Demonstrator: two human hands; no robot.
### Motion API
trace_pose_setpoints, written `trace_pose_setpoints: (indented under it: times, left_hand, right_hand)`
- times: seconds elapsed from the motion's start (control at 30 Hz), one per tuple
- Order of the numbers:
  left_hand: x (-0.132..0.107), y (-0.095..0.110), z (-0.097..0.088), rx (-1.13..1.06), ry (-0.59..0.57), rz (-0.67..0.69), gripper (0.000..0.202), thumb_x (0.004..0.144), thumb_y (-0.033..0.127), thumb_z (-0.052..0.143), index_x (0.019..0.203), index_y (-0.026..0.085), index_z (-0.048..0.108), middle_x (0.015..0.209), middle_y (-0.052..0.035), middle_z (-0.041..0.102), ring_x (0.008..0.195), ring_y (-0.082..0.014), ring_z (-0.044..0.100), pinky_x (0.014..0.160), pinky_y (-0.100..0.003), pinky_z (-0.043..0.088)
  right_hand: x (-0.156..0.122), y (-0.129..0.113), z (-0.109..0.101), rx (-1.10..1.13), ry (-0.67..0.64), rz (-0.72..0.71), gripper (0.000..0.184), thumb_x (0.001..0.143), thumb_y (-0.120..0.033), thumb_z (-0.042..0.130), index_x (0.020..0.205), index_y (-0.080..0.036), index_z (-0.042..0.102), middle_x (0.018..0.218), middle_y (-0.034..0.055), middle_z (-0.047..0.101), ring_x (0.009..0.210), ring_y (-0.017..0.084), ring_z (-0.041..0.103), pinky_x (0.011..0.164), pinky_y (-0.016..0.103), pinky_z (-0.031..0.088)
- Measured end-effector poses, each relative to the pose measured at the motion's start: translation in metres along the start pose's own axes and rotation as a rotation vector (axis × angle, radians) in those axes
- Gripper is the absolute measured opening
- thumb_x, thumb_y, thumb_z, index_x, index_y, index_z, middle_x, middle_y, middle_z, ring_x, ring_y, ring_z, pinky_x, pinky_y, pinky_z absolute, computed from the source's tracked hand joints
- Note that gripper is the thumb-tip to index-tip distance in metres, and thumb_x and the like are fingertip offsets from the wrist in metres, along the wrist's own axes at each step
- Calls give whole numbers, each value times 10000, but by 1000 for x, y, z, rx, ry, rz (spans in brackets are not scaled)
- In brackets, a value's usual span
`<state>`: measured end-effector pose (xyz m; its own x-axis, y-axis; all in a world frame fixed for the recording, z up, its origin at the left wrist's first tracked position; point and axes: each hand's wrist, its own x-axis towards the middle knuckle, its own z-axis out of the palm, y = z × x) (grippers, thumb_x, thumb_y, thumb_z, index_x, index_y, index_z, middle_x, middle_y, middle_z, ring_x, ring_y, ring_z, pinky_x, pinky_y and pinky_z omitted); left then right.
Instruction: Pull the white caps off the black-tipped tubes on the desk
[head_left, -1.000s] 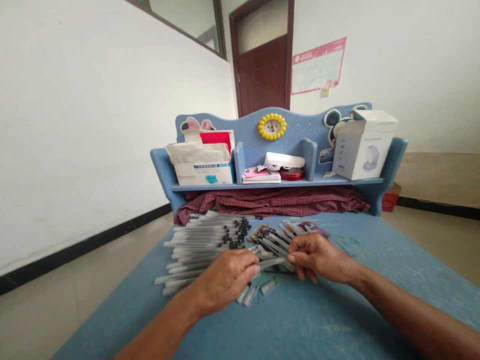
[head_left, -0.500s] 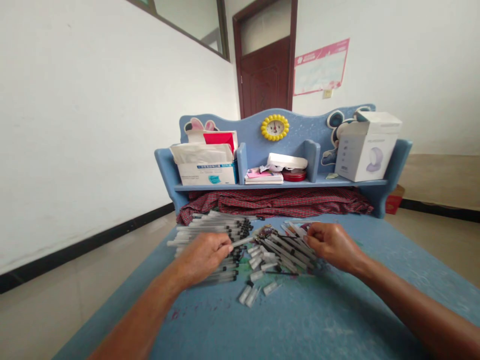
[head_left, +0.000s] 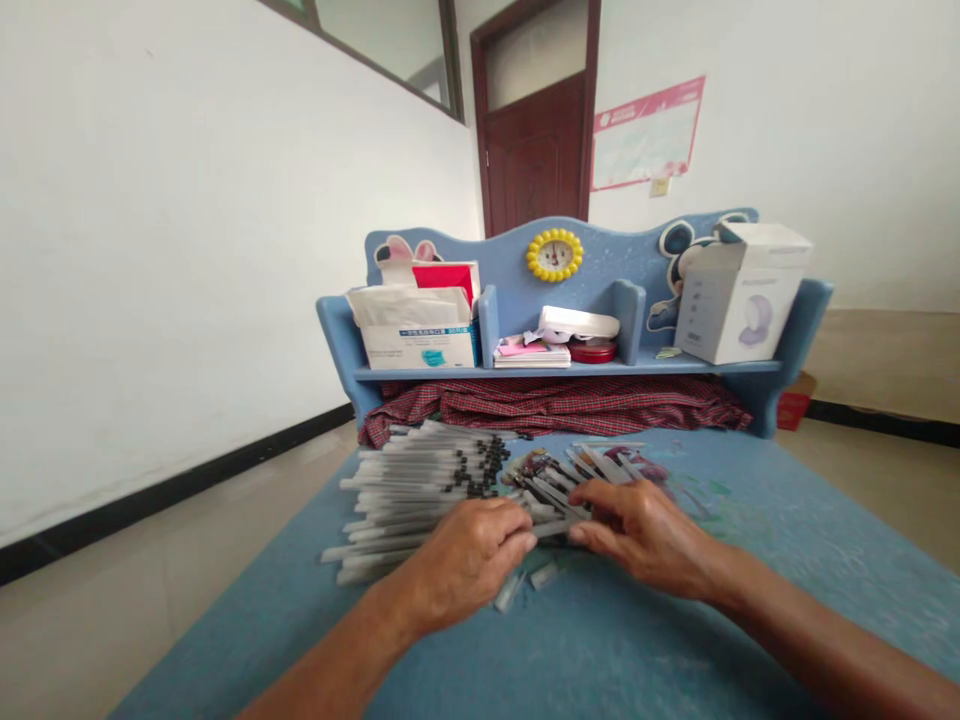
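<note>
Close to the table's middle, my left hand (head_left: 480,560) pinches a translucent pen (head_left: 551,527) that sticks out to the right from its fingertips. My right hand (head_left: 649,535) is at the far end of that pen, thumb and forefinger apart. Left of the hands lies a wide pile of translucent pens with black ends (head_left: 397,500), laid roughly side by side. Just beyond my right fingers is a looser heap of clear pen tubes (head_left: 600,462). Small clear caps (head_left: 510,592) lie below the hands; others are partly hidden behind my fingers.
Behind the pens a red checked cloth (head_left: 555,405) is bunched under a blue shelf (head_left: 645,370). A mask box (head_left: 420,345), a red round tin (head_left: 592,353) and a white carton (head_left: 739,300) stand on the shelf. A yellow flower-shaped clock (head_left: 555,255) hangs above.
My left hand has moved right and nearer to me, away from the left pile. My right hand has come left and down from the loose heap, its fingers spreading.
</note>
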<state>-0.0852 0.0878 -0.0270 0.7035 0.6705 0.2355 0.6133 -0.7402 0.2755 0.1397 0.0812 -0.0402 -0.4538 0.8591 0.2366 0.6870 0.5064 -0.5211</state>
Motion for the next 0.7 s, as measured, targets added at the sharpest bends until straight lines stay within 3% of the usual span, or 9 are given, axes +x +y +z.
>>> trace_pose_setpoints:
  times: [0.13,0.23,0.43,0.57,0.7]
  left_hand:
    - [-1,2,0,-6,-34,5,207,901,229,423,825,146,596,736,-19,580,712,-133,554,665,-213,384]
    - [-2,-3,-12,-52,-109,-66,185,878,257,464,832,155,611,747,-1,588,713,-125,550,670,-204,381]
    - [-5,-17,-37,-252,-205,-283,308,881,360,407,783,151,611,585,46,521,523,-84,461,507,-173,324]
    - [-8,-8,-53,-269,-205,-236,323,870,389,424,710,157,581,560,45,507,512,-85,457,507,-181,320]
    - [-16,20,-76,-103,-142,-83,331,903,368,403,678,178,556,597,28,515,567,-101,492,553,-206,317]
  right_hand:
    - [-1,-8,3,-56,-73,-130,228,886,-312,457,802,-187,629,659,4,584,592,110,491,560,229,310]
    - [0,-2,-2,-19,-74,-92,210,876,-288,467,779,-179,618,666,0,578,605,108,496,571,224,327]
    - [1,13,-17,144,-51,-35,234,877,-287,465,741,-159,606,626,-13,545,581,98,496,545,210,352]
    - [-1,7,-29,93,-108,-125,253,897,-293,446,722,-171,581,605,-28,512,563,85,467,542,204,341]
    - [-9,-7,-55,36,-110,-202,313,916,-367,422,707,-191,573,554,-38,458,503,82,440,504,216,319]
